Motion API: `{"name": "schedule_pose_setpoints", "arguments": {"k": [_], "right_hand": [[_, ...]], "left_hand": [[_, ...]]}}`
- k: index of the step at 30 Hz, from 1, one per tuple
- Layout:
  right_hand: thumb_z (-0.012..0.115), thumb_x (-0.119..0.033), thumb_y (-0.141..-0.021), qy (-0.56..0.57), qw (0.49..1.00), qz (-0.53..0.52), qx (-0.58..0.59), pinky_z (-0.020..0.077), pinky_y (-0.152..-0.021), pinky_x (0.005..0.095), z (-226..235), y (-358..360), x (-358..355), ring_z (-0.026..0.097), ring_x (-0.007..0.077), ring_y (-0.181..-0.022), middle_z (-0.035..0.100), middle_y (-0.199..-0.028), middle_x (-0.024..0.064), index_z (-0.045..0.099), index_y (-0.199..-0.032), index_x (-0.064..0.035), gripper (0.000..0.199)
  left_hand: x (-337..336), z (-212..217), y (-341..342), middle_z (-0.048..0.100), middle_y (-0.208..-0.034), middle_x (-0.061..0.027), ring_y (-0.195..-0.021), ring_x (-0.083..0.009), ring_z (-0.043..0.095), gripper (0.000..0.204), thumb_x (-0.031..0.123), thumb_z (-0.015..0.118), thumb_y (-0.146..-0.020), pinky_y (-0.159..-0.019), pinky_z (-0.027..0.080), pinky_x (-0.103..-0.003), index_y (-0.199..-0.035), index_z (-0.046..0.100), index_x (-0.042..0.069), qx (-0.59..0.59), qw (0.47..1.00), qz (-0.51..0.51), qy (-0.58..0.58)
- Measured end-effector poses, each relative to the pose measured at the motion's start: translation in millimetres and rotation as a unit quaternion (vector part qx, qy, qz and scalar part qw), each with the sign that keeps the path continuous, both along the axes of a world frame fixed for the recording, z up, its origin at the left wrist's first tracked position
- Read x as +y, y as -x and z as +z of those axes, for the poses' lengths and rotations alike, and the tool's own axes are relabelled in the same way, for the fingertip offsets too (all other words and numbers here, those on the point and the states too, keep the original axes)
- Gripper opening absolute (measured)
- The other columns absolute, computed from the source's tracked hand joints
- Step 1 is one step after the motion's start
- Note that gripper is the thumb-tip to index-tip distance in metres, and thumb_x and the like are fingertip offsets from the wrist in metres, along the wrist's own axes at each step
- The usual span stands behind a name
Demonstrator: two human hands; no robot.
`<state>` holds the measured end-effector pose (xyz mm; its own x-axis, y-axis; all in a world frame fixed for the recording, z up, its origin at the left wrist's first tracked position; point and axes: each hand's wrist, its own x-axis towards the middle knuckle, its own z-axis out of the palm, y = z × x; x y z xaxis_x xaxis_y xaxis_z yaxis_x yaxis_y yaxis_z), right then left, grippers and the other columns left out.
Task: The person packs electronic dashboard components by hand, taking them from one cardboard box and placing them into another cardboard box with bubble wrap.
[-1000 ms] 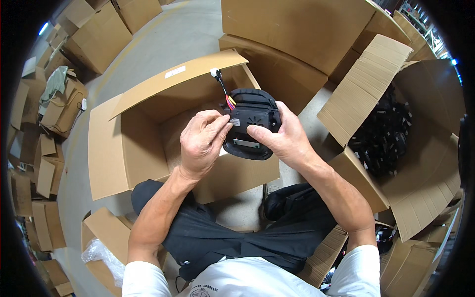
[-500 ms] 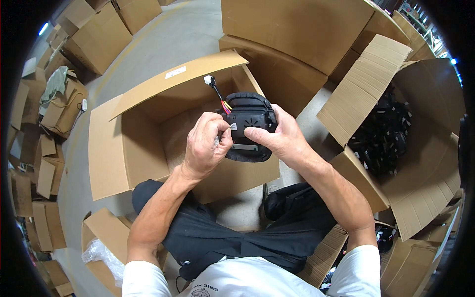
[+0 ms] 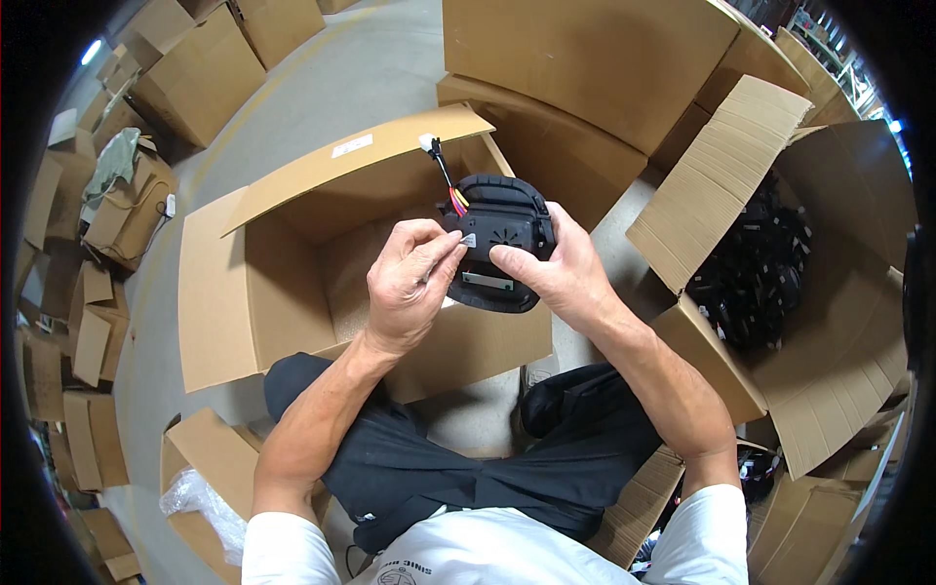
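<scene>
A black plastic unit [image 3: 502,252] with a looped rim, a slotted vent pattern and a pale strip is held up over the open carton [image 3: 210,292]. My right hand [image 3: 561,268] grips its right side, thumb lying across the face. From its upper left rises a short bundle of coloured wires ending in a white connector [image 3: 426,142]. The fingers of my left hand [image 3: 414,278] are pinched together at a small white label [image 3: 469,240] on the unit's face. Whether the label is stuck down or partly lifted is hard to tell.
To the right, another open carton [image 3: 717,166] holds many black parts with wires [image 3: 756,263]. Large cartons [image 3: 585,49] stand beyond. Bubble wrap [image 3: 200,507] hangs from a small box at lower left. Further boxes [image 3: 195,78] line the left side of the grey floor [image 3: 322,78].
The unit and its wires have shifted slightly right and the unit is tilted a little. My left fingertips have moved closer over the label. My right hand keeps its grip.
</scene>
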<state>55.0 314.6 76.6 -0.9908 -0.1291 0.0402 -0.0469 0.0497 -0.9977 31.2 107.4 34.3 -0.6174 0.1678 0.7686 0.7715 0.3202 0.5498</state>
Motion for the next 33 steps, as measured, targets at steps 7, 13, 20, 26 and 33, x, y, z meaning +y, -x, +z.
{"name": "schedule_pose_setpoints", "arguments": {"k": [7,13,20,26,33], "right_hand": [[0.080,-0.017,-0.089,0.046,0.998,0.014,-0.030,0.0532,-0.099,0.0323,5,5,-8,0.064,0.0150,-0.109,0.067,-0.118,0.0108,0.054,-0.131,0.0050,0.054],[0.079,-0.014,-0.089,0.060,0.998,0.005,-0.026,0.0550,-0.096,0.0321,-7,20,-22,0.066,0.0141,-0.105,0.069,-0.116,0.0098,0.057,-0.130,0.0036,0.050],[0.078,-0.011,-0.085,-0.137,0.990,-0.014,-0.004,0.0566,-0.089,0.0354,-15,56,-35,0.071,0.0207,-0.098,0.072,-0.108,0.0149,0.060,-0.125,0.0058,0.047],[0.084,-0.012,-0.077,-0.410,0.821,0.115,0.381,0.0363,-0.118,0.0482,1,112,-71,0.047,0.0391,-0.137,0.049,-0.147,0.0249,0.061,-0.123,0.0010,0.053],[0.081,-0.020,-0.073,-0.565,0.727,0.272,0.282,0.0271,-0.121,0.0598,-109,183,-90,0.033,0.0405,-0.149,0.040,-0.154,0.0257,0.064,-0.112,0.0035,0.048]], "left_hand": [[-3,5,5,0.061,-0.094,-0.0097,-0.078,-0.0158,0.060,0.010,-0.005,0.074,-0.088,-0.063,0.049,-0.027,-0.094,0.067,-0.003,-0.013,1.000,-0.008,0.009],[-15,15,6,0.061,-0.093,-0.0100,-0.080,-0.0175,0.060,0.006,-0.002,0.071,-0.089,-0.070,0.049,-0.029,-0.090,0.064,-0.002,-0.126,0.991,-0.036,-0.006],[-49,72,-14,0.060,-0.093,-0.0049,-0.087,-0.0132,0.059,0.007,-0.002,0.069,-0.092,-0.078,0.049,-0.026,-0.089,0.063,-0.002,-0.177,0.977,-0.092,-0.074],[-141,91,81,0.067,-0.089,-0.0001,-0.083,-0.0062,0.060,0.012,0.012,0.073,-0.094,-0.077,0.050,-0.023,-0.099,0.070,0.002,-0.281,0.943,0.068,-0.164],[-175,-26,226,0.067,-0.076,-0.0030,-0.067,-0.0109,0.059,0.013,0.011,0.077,-0.086,-0.060,0.049,-0.029,-0.089,0.073,-0.001,-0.442,0.888,0.120,-0.041]]}}
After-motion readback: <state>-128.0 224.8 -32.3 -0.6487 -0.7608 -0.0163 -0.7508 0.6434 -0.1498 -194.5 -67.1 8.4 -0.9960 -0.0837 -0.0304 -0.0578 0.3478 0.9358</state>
